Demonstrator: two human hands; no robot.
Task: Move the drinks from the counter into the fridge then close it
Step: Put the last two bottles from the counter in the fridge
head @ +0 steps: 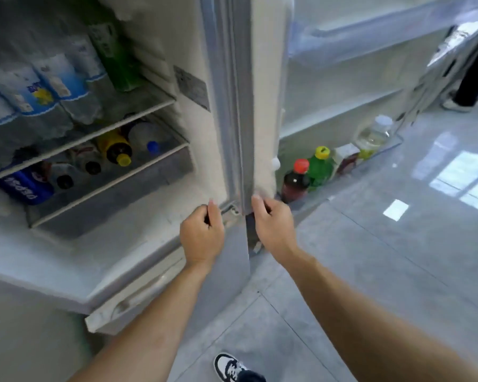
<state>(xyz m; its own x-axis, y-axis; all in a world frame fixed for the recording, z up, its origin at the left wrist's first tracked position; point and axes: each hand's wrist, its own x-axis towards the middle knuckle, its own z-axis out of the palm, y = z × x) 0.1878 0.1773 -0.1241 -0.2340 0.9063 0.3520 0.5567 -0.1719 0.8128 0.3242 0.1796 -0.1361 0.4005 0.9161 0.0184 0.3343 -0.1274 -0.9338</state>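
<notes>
1. Head view, left of the frame: the open fridge [138, 244] is shown with white, smooth plastic walls. On the upper shelf at upper left, clear ribbed water bottles [39, 97] with blue-and-white labels are packed together beside a green bottle [116, 59].
2. Left of centre: a translucent grey drawer [127, 188] holds bottles lying on their sides, among them a dark yellow-capped bottle [116, 150] and a blue can [22, 187].
3. Centre: the left hand [202, 235] is seen with fingers loosely curled, holding nothing, near the lower corner of the compartment.
4. Just right of centre: the right hand [273, 224] is likewise loosely curled and empty, close to the hinge edge of the door [265, 78]; contact cannot be told. The two hands are held apart.
5. Right of centre: the lowest door rack carries upright drinks, a dark red-capped bottle [295, 180], a green yellow-capped bottle [319, 166], a carton [347, 158] and a pale bottle [375, 133].
6. Right of the frame: glossy grey floor tiles [398, 257] are visible.
7. Judgement: loading appears finished; closing is best done by pushing the door's outer edge steadily, so the racked bottles are not toppled.
</notes>
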